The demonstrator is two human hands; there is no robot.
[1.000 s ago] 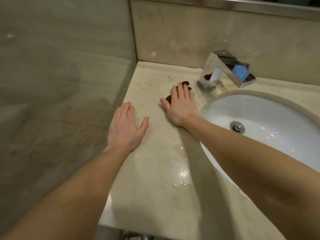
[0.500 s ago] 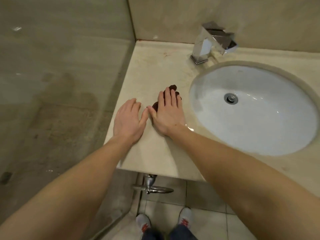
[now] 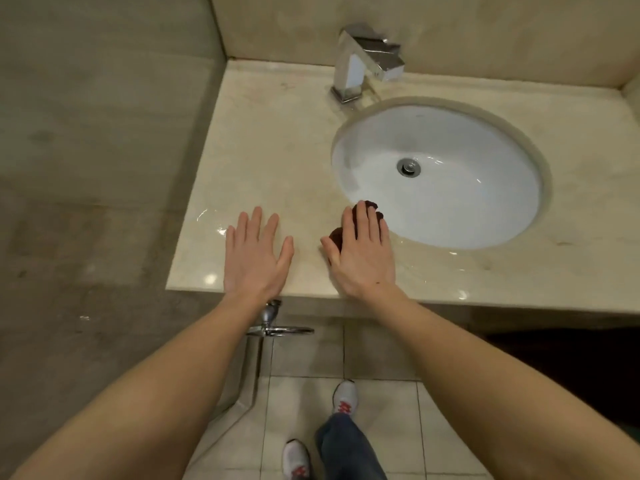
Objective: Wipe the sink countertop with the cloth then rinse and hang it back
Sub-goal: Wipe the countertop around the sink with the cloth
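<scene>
Head view showed the right hand (image 3: 362,258), fingers straight, pressing the cloth (image 3: 336,235) onto the countertop (image 3: 270,150) at the near rim of the basin (image 3: 467,209); the left hand (image 3: 254,258) lay flat, empty, farther from it.

Warm dim indoor light, glare spots on wet countertop (image 3: 263,161), wide-angle bowing at edges

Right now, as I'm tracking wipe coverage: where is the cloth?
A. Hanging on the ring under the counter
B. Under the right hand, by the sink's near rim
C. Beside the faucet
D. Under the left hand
B: the dark cloth peeks out from under the flat right hand on the counter at the sink rim, while the left hand lies on bare stone.
</scene>
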